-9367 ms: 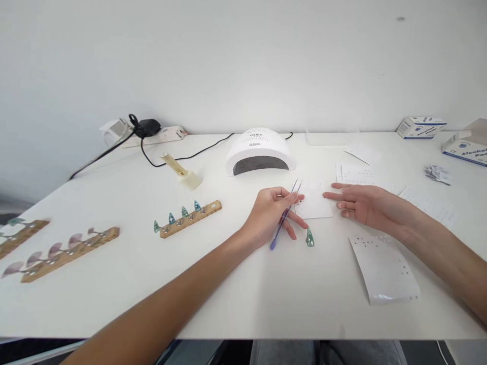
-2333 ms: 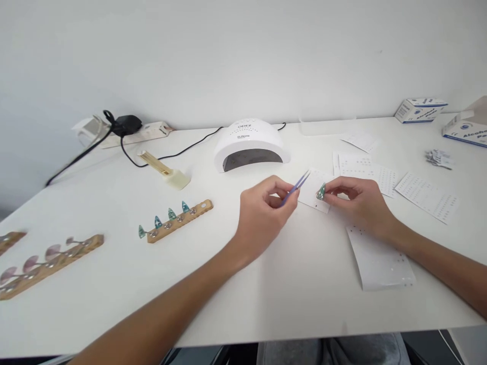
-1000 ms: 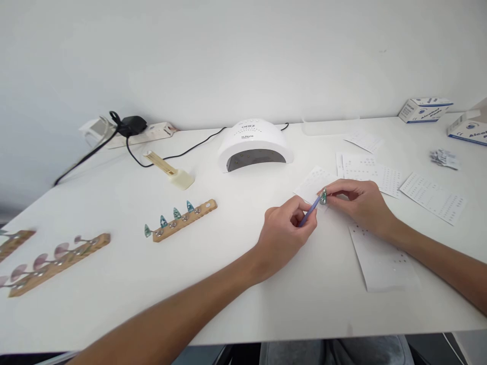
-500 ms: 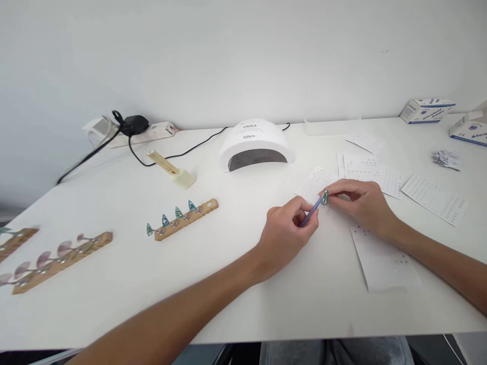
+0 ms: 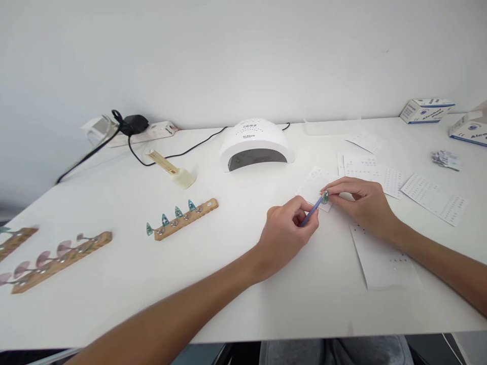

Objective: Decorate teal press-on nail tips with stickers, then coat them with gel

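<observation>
In my left hand (image 5: 288, 233), closed in a pinch, is a slim blue-purple stick (image 5: 312, 211). Its upper end meets a glittery green false nail (image 5: 325, 196). My right hand (image 5: 359, 203) has its thumb and fingertips pinched at that nail's edge; whether the nail is fixed to the stick, I cannot tell. Just behind the fingers lies a white sticker sheet (image 5: 314, 182). Another sheet with small dark spots (image 5: 380, 266) is partly under my right forearm. Left of my hands, a wooden display strip (image 5: 186, 223) carries several blue-green false nails (image 5: 177, 212) on metal mounts.
A white nail lamp (image 5: 255, 144) stands against the wall, its black cable running left. A flat brush (image 5: 171, 170) lies left of it. Pink nails sit on another wooden strip (image 5: 63, 266). Several sticker sheets (image 5: 433, 197), small packets (image 5: 446, 160) and alcohol-pad boxes (image 5: 426, 110) are at right.
My right hand and the green nail have shifted very slightly. The left hand stays nearly in place with the stick.
</observation>
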The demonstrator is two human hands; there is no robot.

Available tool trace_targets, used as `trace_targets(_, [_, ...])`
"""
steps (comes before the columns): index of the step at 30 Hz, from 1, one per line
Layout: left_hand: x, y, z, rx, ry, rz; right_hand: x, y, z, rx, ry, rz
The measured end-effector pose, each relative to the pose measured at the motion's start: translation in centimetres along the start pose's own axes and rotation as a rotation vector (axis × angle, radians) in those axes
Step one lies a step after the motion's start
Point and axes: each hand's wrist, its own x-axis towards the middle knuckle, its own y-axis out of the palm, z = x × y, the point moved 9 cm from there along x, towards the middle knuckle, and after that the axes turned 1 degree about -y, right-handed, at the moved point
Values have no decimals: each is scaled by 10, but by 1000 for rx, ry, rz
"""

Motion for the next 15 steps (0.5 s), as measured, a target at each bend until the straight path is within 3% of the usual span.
trace_targets(9, [0, 0, -1, 19, -8, 5, -3, -4, 10, -187, -154, -71])
trace_targets(15, [-2, 1, 0, 15, -6, 16, -4, -4, 7, -166, -125, -70])
